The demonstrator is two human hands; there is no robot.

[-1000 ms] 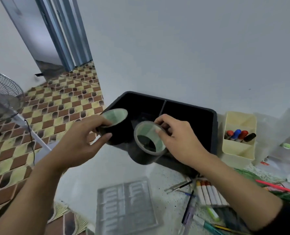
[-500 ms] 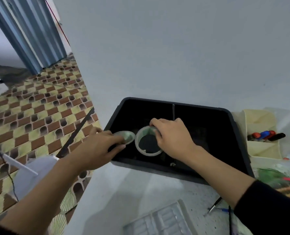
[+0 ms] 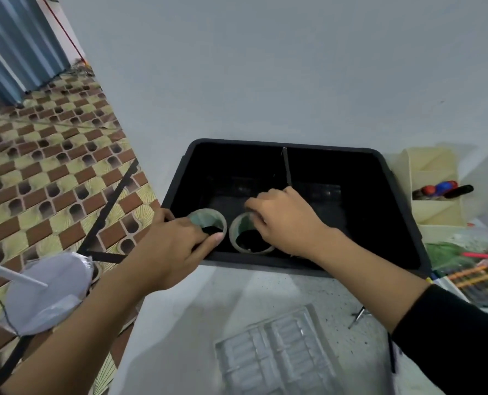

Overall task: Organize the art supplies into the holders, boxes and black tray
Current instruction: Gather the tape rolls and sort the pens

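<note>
Two black tape rolls with pale green cores sit side by side in the front left corner of the black tray [image 3: 402,223]. My left hand [image 3: 168,252] grips the left tape roll [image 3: 207,219] from its near side, thumb along the rim. My right hand [image 3: 285,220] holds the right tape roll [image 3: 241,229] with fingers curled over its far rim. A thin divider [image 3: 287,166] splits the tray into two compartments, and both rolls are in the left one.
A cream holder [image 3: 434,206] with several markers [image 3: 442,189] stands right of the tray. Loose pens and pencils [image 3: 476,277] lie at the right edge. A clear plastic insert [image 3: 277,357] lies on the table near me. The table's left edge drops to a tiled floor with a fan base [image 3: 43,292].
Both hands have carried the two tape rolls down from above the tray's front edge into its front left corner. My view has tilted downward.
</note>
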